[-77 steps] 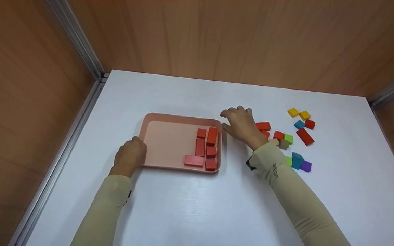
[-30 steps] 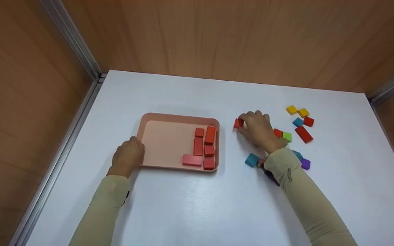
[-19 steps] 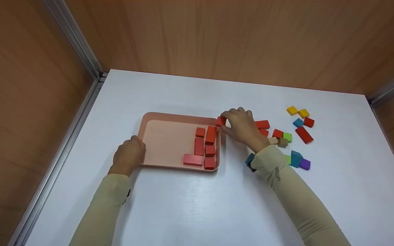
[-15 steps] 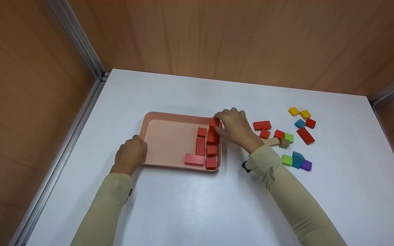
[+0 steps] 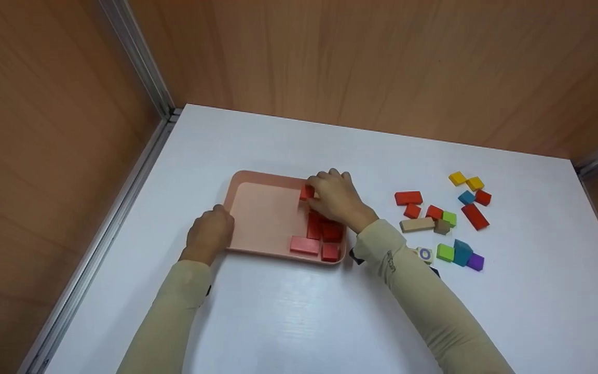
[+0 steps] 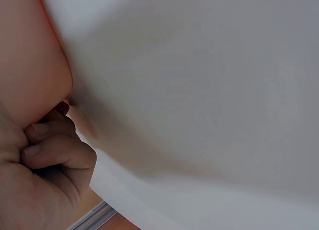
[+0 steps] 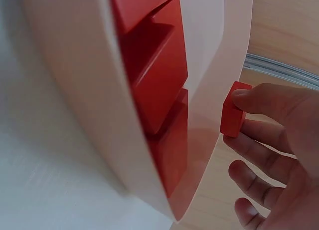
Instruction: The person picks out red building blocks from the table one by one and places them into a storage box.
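Note:
My left hand (image 5: 208, 235) grips the left edge of a pink tray (image 5: 262, 215); in the left wrist view its curled fingers (image 6: 62, 152) lie at the tray's corner. Over the tray's far right part, my right hand (image 5: 336, 198) pinches a red block (image 5: 306, 192) between thumb and fingers. The right wrist view shows this block (image 7: 232, 113) held up near the rim, the other fingers loosely bent. Several red blocks lie along the tray's right side, among them a long pinkish-red one (image 5: 304, 245) and a cube (image 5: 330, 252). My right hand hides some of them.
Right of the tray, loose blocks lie on the white table (image 5: 288, 311): red ones (image 5: 408, 198), a plain wooden bar (image 5: 417, 224), yellow ones (image 5: 457, 178), a green one (image 5: 445, 252), a teal one (image 5: 463, 253) and a purple one (image 5: 475, 262). Wooden panels (image 5: 351, 67) stand behind.
My right hand has picked up a red block from the table right of the tray and carried it left, over the tray's right rim. My left hand stays on the tray's edge.

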